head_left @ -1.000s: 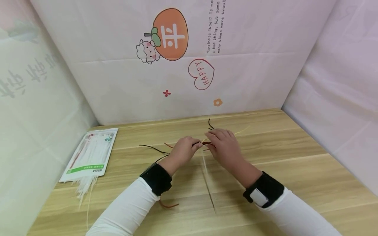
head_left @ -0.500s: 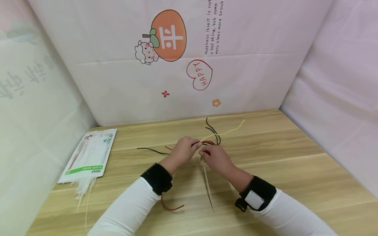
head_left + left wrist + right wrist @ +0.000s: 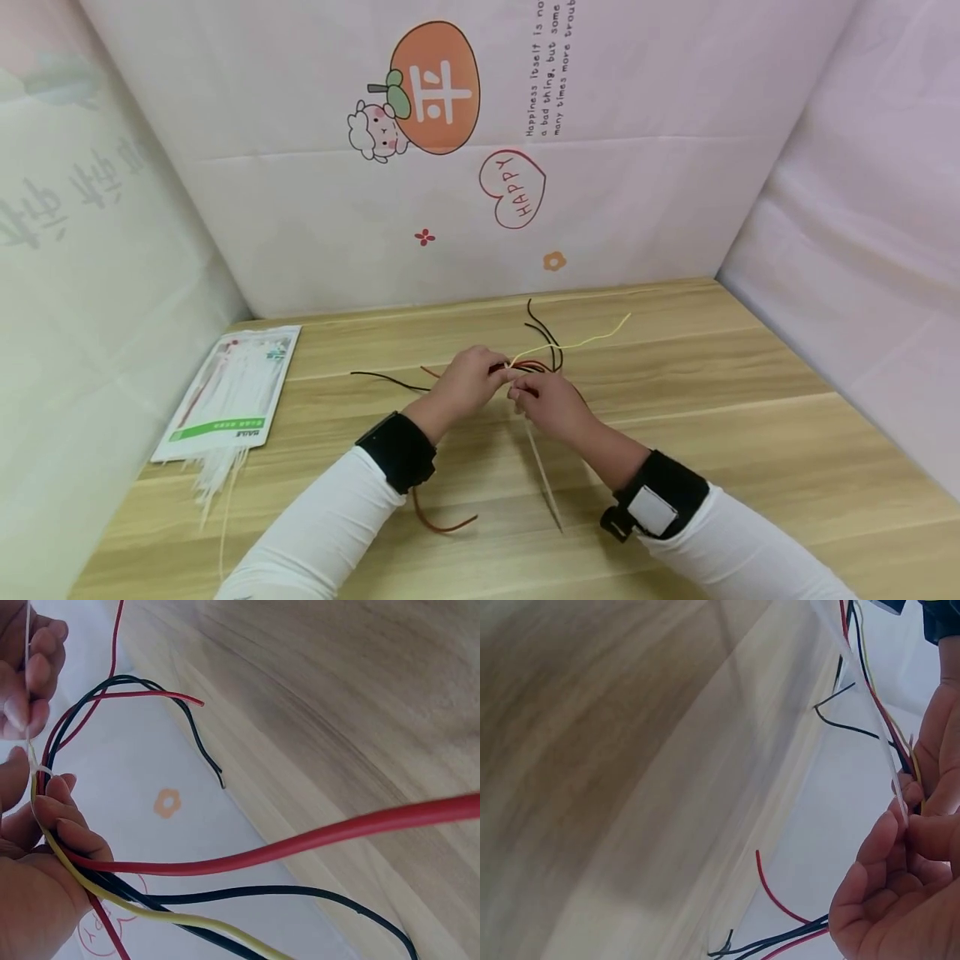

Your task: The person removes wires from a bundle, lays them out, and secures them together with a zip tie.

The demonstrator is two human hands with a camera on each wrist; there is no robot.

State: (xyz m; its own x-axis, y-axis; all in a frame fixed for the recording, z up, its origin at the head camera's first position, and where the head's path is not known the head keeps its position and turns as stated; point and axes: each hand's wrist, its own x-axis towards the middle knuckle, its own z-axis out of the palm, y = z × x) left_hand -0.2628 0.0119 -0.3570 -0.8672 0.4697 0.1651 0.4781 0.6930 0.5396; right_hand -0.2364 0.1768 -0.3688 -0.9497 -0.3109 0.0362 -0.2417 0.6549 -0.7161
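My left hand (image 3: 467, 382) grips a bundle of red, black and yellow wires. Their ends fan out on both sides, with the black wires (image 3: 557, 348) and the yellow wire (image 3: 588, 340) showing at the far right of the bundle. A white cable tie (image 3: 43, 770) loops around the bundle just beyond the left fingertips. Close beside it, my right hand (image 3: 557, 406) pinches the tie's long tail (image 3: 542, 473) between thumb and finger. In the right wrist view the tail (image 3: 876, 709) runs past the thumb. The tie's head is too small to make out clearly.
A white and green packet of cable ties (image 3: 232, 387) lies on the wooden table (image 3: 735, 392) at the left. Several loose ties (image 3: 213, 475) stick out of it. A red wire end (image 3: 450, 530) rests near the left forearm. Printed white cloth (image 3: 637, 167) walls the table's back and sides.
My right hand has left the wire ends and come down toward me to the tie's tail, which it now pinches. The tail's free end has swung right. The left hand stays on the bundle.
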